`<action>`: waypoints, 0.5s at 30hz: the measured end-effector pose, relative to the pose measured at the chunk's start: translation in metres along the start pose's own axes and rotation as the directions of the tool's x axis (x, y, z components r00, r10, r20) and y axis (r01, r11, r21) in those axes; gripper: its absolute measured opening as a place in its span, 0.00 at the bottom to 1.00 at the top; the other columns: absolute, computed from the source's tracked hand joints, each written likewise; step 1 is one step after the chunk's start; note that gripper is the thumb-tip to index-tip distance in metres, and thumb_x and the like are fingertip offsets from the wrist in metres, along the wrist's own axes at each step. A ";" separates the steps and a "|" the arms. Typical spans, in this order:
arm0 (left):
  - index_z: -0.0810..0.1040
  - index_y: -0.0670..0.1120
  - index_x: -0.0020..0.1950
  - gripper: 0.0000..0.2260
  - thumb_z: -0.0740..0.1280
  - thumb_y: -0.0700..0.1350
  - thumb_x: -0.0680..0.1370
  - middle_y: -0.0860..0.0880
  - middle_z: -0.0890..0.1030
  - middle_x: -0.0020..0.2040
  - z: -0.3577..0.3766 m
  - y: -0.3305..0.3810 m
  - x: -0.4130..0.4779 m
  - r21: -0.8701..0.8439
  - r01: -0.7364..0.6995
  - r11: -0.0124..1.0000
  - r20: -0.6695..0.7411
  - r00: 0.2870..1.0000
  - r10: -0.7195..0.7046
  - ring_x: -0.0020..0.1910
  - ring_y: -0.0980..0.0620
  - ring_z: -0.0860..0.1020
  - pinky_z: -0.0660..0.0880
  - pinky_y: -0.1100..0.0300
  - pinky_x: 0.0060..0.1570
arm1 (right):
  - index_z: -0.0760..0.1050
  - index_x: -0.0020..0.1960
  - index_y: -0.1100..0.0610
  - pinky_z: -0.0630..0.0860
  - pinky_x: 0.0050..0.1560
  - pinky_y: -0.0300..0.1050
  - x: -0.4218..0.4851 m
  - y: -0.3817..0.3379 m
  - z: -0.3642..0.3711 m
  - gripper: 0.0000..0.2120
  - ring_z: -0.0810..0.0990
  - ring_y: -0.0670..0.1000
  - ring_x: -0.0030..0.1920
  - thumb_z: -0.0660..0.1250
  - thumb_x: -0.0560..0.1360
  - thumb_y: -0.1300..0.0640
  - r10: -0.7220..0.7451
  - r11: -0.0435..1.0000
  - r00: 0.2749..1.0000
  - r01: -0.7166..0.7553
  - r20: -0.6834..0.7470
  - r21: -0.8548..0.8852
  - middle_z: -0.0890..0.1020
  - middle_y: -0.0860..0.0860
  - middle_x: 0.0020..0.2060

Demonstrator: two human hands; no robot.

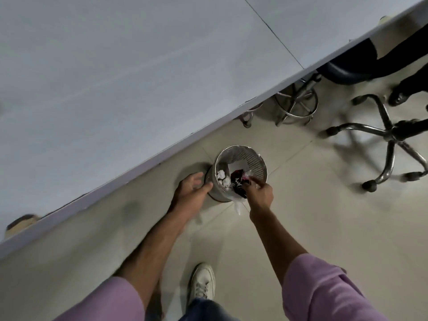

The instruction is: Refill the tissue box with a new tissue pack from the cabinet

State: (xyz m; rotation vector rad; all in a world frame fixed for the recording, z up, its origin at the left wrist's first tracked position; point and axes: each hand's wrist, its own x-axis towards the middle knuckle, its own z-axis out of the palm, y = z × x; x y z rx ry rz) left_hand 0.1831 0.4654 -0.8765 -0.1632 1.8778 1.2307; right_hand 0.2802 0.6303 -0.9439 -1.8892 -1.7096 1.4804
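A view looking straight down from a person's head. Along the left runs a pale grey tabletop (pixel 139 72), its edge slanting from lower left to upper right. Below it, on the beige tiled floor (pixel 324 228), the person's left hand (pixel 192 193) rests against the outer wall of a small round metal mesh wastebasket (pixel 240 172), fingers loosely spread to steady it. Inside the bin lie crumpled white tissues (pixel 223 178) and a dark wrapper (pixel 238 184). The right hand (pixel 259 193) hangs over the bin's near rim, fingertips pinched narrow on thin clear plastic film (pixel 238 206) (probably the new pack's wrapping, or possibly the bin liner; it is too blurred to tell). Further right stand the chrome bases of a stool (pixel 296 105) and a swivel chair (pixel 391 135). A white sneaker (pixel 202 281) shows at the bottom.

Neither the tissue box, the tissue pack nor the cabinet is in view, so progress is uncertain; throwing out packaging suggests a late clean-up step.
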 end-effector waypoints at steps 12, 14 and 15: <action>0.74 0.47 0.63 0.13 0.70 0.41 0.80 0.48 0.80 0.49 0.017 -0.009 0.034 -0.152 0.000 0.988 -0.033 0.999 -0.005 0.43 0.52 0.79 0.77 0.41 0.66 | 0.73 0.75 0.52 0.80 0.64 0.60 0.071 0.027 0.037 0.37 0.83 0.59 0.60 0.73 0.66 0.51 -0.035 0.997 0.983 0.021 0.181 0.079 0.83 0.54 0.62; 0.73 0.47 0.64 0.13 0.70 0.41 0.81 0.49 0.79 0.49 0.015 -0.004 0.021 -0.155 -0.010 0.988 -0.021 1.000 0.006 0.44 0.52 0.79 0.78 0.41 0.66 | 0.76 0.71 0.53 0.81 0.63 0.60 0.052 0.014 0.024 0.30 0.84 0.58 0.59 0.71 0.69 0.54 -0.079 0.993 0.980 0.062 0.180 0.096 0.84 0.50 0.57; 0.73 0.47 0.64 0.13 0.70 0.41 0.81 0.49 0.80 0.50 0.015 -0.001 0.017 -0.137 -0.018 0.990 -0.026 1.000 0.015 0.44 0.52 0.79 0.78 0.42 0.66 | 0.76 0.71 0.56 0.81 0.63 0.60 0.038 0.002 0.018 0.27 0.84 0.58 0.58 0.70 0.72 0.58 -0.066 0.995 0.984 0.053 0.166 0.084 0.84 0.49 0.56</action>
